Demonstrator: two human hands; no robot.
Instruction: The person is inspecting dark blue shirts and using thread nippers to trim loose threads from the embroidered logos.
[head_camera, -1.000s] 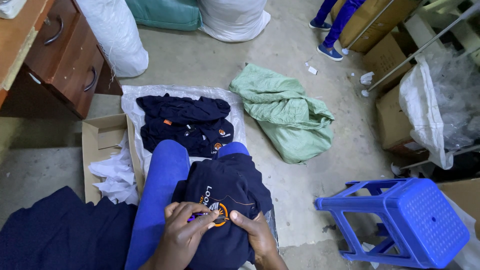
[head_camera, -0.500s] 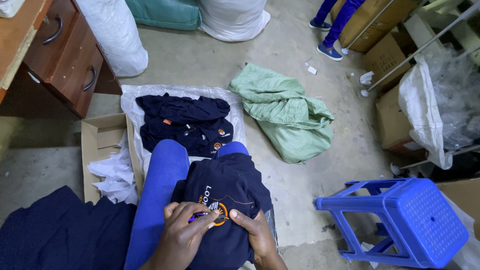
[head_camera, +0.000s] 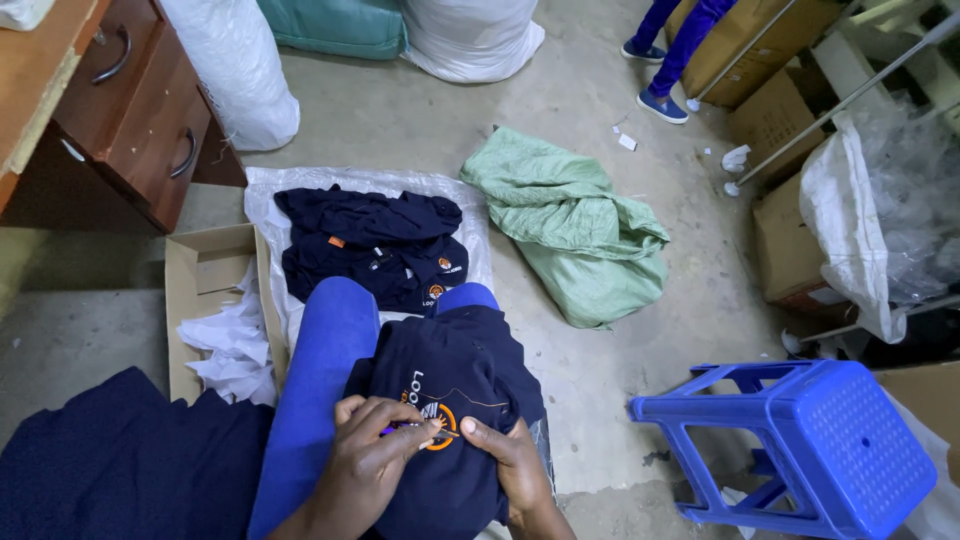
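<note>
A navy shirt (head_camera: 470, 365) with an orange round emblem lies draped over my knees, which are in blue trousers (head_camera: 320, 370). My left hand (head_camera: 365, 465) pinches a small purple tool against the emblem (head_camera: 437, 425). My right hand (head_camera: 510, 470) presses on the shirt's cloth just right of the emblem and holds it flat. A pile of the same navy shirts (head_camera: 370, 245) lies on a clear plastic sheet (head_camera: 270, 200) on the floor ahead of my knees.
A blue plastic stool (head_camera: 800, 450) lies tipped at the right. A green sack (head_camera: 580, 225) is crumpled on the concrete floor. A cardboard box (head_camera: 205, 270) with white paper sits left, a wooden drawer desk (head_camera: 120, 110) beyond. More navy cloth (head_camera: 110, 470) lies lower left. Another person's legs (head_camera: 680, 40) stand at the top.
My hands stay on the emblem; the left fingers shift slightly over it. Nothing else has moved.
</note>
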